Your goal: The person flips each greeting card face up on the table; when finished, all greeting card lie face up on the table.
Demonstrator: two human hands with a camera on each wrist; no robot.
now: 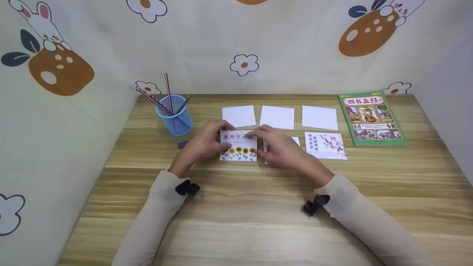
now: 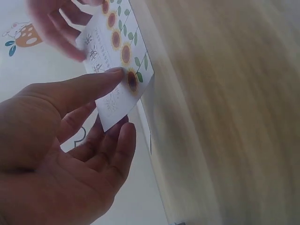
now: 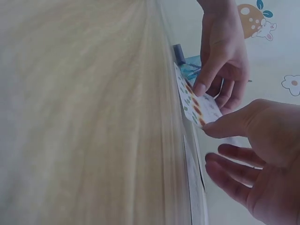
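A greeting card with sunflowers and Chinese characters (image 1: 238, 154) is between my two hands, tilted in both wrist views. My left hand (image 1: 207, 142) pinches its left side, with the thumb (image 2: 101, 84) on the printed face and the other fingers behind. At the right side, my right hand (image 1: 282, 147) holds the card by its edge between thumb (image 3: 229, 124) and fingers. Another printed card (image 1: 295, 140) lies mostly hidden beneath the right hand. To its right is a card with pink blossoms (image 1: 327, 145).
Three blank white cards (image 1: 277, 117) lie in a row behind. A blue pen cup (image 1: 179, 123) with several pencils stands at the back left, a small dark object (image 1: 182, 144) near it. At the back right is a green-bordered book (image 1: 373, 118). A patterned curtain (image 1: 295, 55) backs the table.
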